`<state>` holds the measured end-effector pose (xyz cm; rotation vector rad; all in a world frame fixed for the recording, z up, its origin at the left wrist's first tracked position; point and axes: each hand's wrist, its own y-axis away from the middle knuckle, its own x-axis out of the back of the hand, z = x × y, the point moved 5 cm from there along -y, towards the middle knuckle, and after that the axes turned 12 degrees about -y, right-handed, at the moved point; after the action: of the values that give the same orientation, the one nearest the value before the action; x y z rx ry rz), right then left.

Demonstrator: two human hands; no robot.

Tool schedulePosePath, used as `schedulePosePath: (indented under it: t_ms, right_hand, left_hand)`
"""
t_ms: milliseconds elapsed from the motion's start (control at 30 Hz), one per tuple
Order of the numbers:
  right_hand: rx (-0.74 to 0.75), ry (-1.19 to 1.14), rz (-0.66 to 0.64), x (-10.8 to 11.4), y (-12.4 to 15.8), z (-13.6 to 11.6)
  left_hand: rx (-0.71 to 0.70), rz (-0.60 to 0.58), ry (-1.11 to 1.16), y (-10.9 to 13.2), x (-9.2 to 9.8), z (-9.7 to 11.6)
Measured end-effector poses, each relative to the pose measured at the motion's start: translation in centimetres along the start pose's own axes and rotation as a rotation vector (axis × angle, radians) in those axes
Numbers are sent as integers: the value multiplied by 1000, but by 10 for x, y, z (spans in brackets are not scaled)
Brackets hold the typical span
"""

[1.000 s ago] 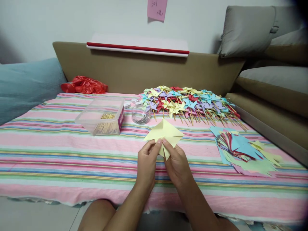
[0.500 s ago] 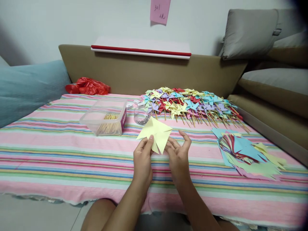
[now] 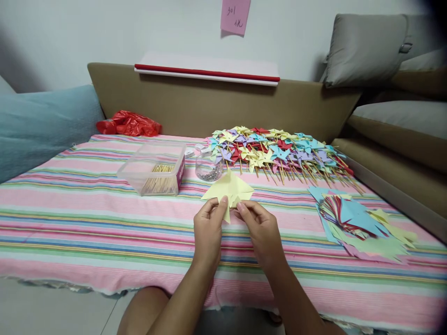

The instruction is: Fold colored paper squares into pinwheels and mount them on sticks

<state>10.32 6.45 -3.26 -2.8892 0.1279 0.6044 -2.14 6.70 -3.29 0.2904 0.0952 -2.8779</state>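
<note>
Between my hands, above the striped cloth, is a yellow paper pinwheel sheet (image 3: 226,187) with slits cut in from its corners. My left hand (image 3: 210,223) pinches its lower left part, thumb on top near the middle. With thumb and fingers closed, my right hand (image 3: 260,228) holds the lower right corner, which is bent inward toward the centre. The fingers under the paper are partly hidden. Just beyond the sheet stands a round clear tub (image 3: 208,168) with small metallic pieces in it.
A clear plastic box (image 3: 134,174) of thin wooden sticks (image 3: 160,179) stands left. Finished pinwheels (image 3: 279,151) on sticks are heaped at the back right. Cut paper sheets (image 3: 363,221) lie right on the striped cloth (image 3: 104,232). A red plastic bag (image 3: 131,124) lies back left.
My right hand has moved in from beside the sheet's lower right edge, and that corner is now folded toward the middle. My left hand keeps its grip.
</note>
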Motion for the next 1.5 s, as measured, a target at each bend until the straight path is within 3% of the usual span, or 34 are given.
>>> schedulePosePath:
  t_ms: [367, 867, 1200, 1400, 1500]
  right_hand:
    - [-45, -181, 116, 6, -2, 1]
    - [-140, -293, 96, 0, -1, -1]
    - [-120, -253, 73, -2, 1, -1]
    - [1, -310, 231, 4, -1, -8]
    - [-25, -282, 187, 7, -5, -14]
  left_hand:
    - [-92, -45, -170, 5, -4, 11]
    - [-140, -71, -238, 7, -6, 12]
    - [-132, -61, -267, 8, -5, 14]
    - [-144, -71, -231, 7, -6, 16]
    - [-176, -113, -267, 4, -5, 19]
